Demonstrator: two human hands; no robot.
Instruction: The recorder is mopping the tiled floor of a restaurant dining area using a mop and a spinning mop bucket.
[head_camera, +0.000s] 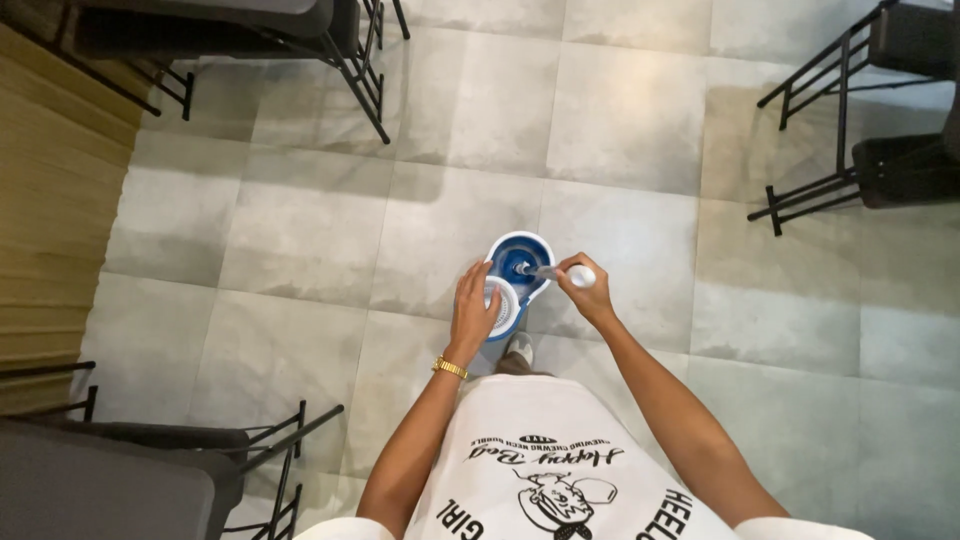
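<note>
Head view: the right hand (590, 293) is closed around the mop handle (572, 274), whose foot stands in the blue-and-white spin bucket (515, 280) mid-floor. The left hand (473, 313) rests, fingers loosely curled, on the bucket's white wringer basket (503, 305). The grey tiled floor (300, 230) shows no wet streaks, so mopping looks barely begun.

Single head-worn view, straight down from standing height onto hands (530, 295) and tiled floor (300, 230)

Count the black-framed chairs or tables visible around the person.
4, all cut off by the frame: top left, upper right, right edge, bottom left. More may lie outside view.
</note>
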